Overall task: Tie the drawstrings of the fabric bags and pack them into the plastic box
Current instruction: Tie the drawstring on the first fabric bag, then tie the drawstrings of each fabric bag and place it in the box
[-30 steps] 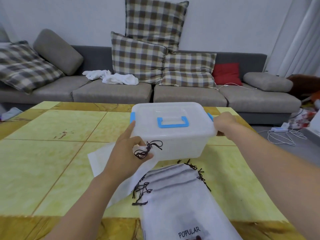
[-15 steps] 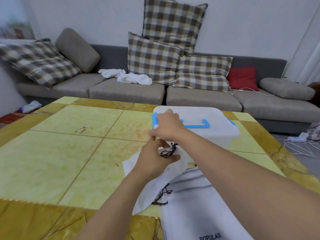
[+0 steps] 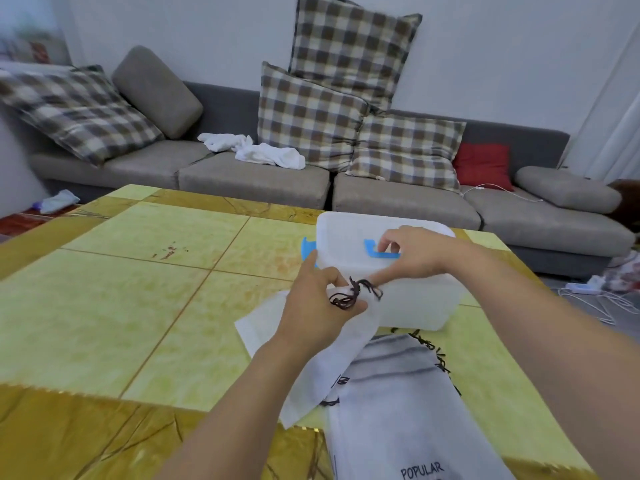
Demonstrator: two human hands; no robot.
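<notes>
Left hand [image 3: 313, 311] pinching one fabric bag [image 3: 322, 362] drawstring [image 3: 353, 294], right hand [image 3: 414, 252] gripping one plastic box [image 3: 419, 303] handle [image 3: 375, 249], second bag [image 3: 398, 403] beneath

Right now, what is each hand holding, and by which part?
The left hand pinches a white fabric bag at its drawstring mouth. The right hand rests on the plastic box, fingers at the blue handle.

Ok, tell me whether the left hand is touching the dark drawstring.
Touching. The head view shows the left hand holding the white fabric bag, with the bunched drawstring lying against its fingers.
</notes>
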